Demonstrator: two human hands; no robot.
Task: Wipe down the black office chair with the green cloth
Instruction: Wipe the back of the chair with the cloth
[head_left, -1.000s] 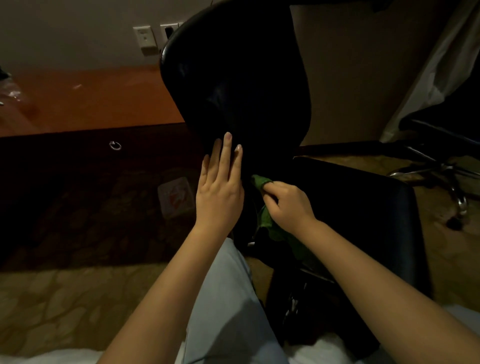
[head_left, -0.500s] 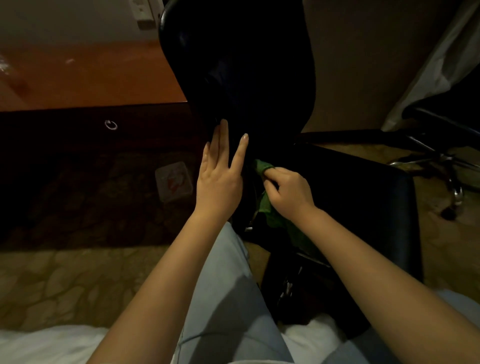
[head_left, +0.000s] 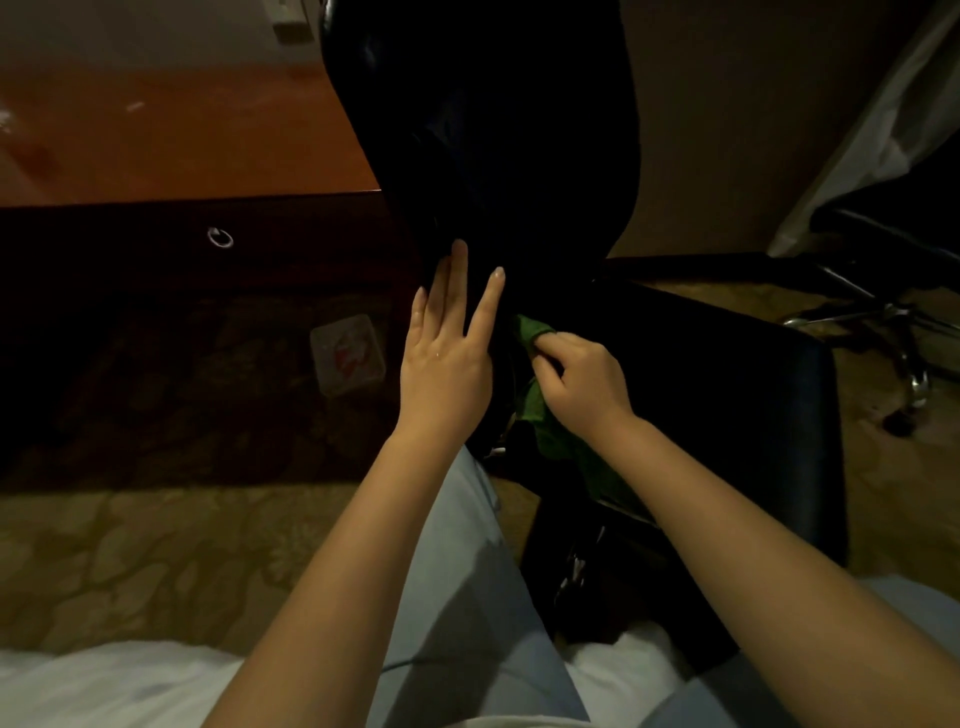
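Note:
The black office chair stands just in front of me, its tall backrest upright and its seat stretching to the right. My left hand lies flat with straight fingers against the lower left edge of the backrest. My right hand grips the green cloth, fingers curled round it, and pushes it into the dark gap where backrest meets seat. Part of the cloth hangs below my wrist; the rest is hidden under my hand.
An orange-brown desk top with a dark front and a ring pull stands to the left. A small packet lies on the patterned carpet. A second chair's chrome base sits at the far right. My pale trouser legs fill the bottom.
The view has tipped downward and closer. My left hand's fingers have spread a little on the backrest. My right hand keeps working the cloth in the same gap.

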